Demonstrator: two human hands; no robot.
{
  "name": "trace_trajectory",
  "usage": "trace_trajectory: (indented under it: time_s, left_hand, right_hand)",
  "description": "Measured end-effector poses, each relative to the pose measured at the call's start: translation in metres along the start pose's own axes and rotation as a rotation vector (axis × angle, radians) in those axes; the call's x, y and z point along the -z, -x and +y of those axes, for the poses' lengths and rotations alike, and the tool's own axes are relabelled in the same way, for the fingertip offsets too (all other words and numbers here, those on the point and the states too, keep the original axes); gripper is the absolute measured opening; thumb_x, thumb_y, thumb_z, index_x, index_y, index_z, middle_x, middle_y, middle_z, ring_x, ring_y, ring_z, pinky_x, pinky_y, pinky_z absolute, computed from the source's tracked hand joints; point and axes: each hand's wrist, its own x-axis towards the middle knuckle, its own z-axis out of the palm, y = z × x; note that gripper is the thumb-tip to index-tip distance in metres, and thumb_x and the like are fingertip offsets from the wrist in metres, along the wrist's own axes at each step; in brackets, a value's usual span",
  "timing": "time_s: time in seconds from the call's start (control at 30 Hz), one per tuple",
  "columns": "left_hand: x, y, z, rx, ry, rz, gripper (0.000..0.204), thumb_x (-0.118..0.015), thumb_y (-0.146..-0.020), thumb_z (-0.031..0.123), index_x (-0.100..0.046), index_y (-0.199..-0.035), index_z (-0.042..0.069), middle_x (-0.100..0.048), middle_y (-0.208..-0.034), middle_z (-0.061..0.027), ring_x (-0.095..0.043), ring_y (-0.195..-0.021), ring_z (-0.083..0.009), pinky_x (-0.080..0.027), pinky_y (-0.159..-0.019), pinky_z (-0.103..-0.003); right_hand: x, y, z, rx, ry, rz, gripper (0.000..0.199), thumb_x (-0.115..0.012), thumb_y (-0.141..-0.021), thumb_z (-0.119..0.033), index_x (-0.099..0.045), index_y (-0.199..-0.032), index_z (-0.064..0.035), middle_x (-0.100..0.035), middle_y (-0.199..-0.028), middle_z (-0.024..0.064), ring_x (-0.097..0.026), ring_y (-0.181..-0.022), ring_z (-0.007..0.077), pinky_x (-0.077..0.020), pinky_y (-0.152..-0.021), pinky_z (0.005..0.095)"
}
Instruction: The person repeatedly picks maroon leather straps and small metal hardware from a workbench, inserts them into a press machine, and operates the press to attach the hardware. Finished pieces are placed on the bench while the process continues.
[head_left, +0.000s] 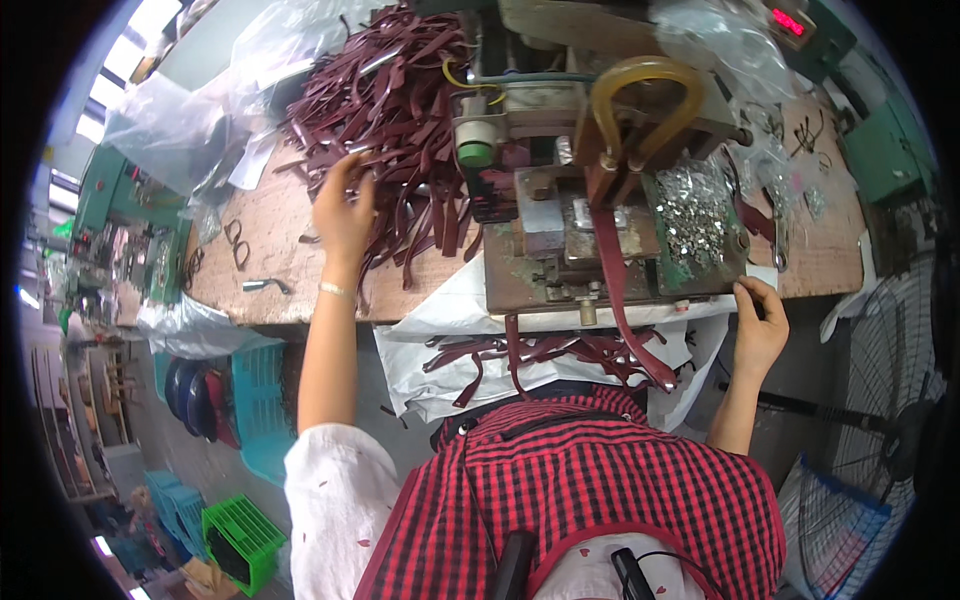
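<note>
My left hand [345,208] reaches to the left side of a large heap of maroon straps [415,110], its thumb and fingers apart at the straps. On the right, my right hand [762,318] is at the table's front edge, fingers curled together beside the corner of a tray of small shiny metal pieces [692,215]. Whatever its fingertips hold is too small to make out. Between the hands stands a bench press [570,225]. One long maroon strap [612,270] hangs from under its head over the front edge to my lap.
More maroon straps [545,350] lie on a white sheet [400,350] across my lap. Scissors [237,245] and a small dark-ended tool [265,286] lie on the table's left. A fan [890,430] stands at right; a green crate [243,540] is on the floor at left.
</note>
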Motion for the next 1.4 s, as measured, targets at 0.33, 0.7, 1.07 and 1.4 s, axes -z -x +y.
trace_trajectory:
  time_s: [0.33,0.7,1.07,1.4]
  left_hand:
    - [-0.03,0.037,0.054,0.141,0.245,0.176,0.013,-0.068,-0.1,0.01,-0.069,-0.095,-0.002,-0.067,-0.09,-0.0039,-0.056,-0.075,-0.0128,-0.045,-0.07,-0.027]
    - [0.015,0.011,0.201,-0.28,0.61,0.251,0.019,-0.055,-0.106,0.011,-0.059,-0.105,-0.008,-0.072,-0.095,-0.0239,-0.07,-0.084,-0.0272,-0.059,-0.077,-0.037]
    - [-0.025,0.043,0.238,-0.856,0.185,-0.092,0.024,-0.088,-0.077,0.014,-0.075,-0.096,0.007,-0.076,-0.104,-0.0111,-0.059,-0.058,-0.0126,-0.043,-0.049,-0.025]
    - [-0.041,0.051,0.226,-0.835,0.322,0.059,0.029,-0.087,-0.077,0.017,-0.071,-0.1,0.01,-0.075,-0.102,-0.0082,-0.059,-0.055,-0.0101,-0.042,-0.047,-0.025]
  right_hand:
    - [-0.109,-0.018,-0.153,0.096,-0.475,-0.324,0.029,-0.076,-0.083,-0.003,-0.067,-0.11,0.0009,-0.074,-0.099,0.0086,-0.069,-0.095,0.0155,-0.0525,-0.088,0.0295]
    - [-0.114,-0.004,-0.171,-0.046,-0.844,-0.347,0.044,-0.074,-0.084,0.0,-0.057,-0.125,0.0036,-0.072,-0.096,0.006,-0.066,-0.09,0.0105,-0.0499,-0.083,0.0248]
    - [-0.078,-0.035,-0.116,0.253,-0.189,-0.15,0.046,-0.07,-0.088,-0.005,-0.062,-0.133,-0.0029,-0.07,-0.127,0.0125,-0.066,-0.118,0.0237,-0.048,-0.105,0.0361]
    - [-0.081,-0.049,-0.024,0.526,0.577,-0.009,0.021,-0.077,-0.084,-0.016,-0.078,-0.104,-0.0082,-0.068,-0.128,0.0184,-0.06,-0.125,0.0387,-0.0456,-0.107,0.0464]
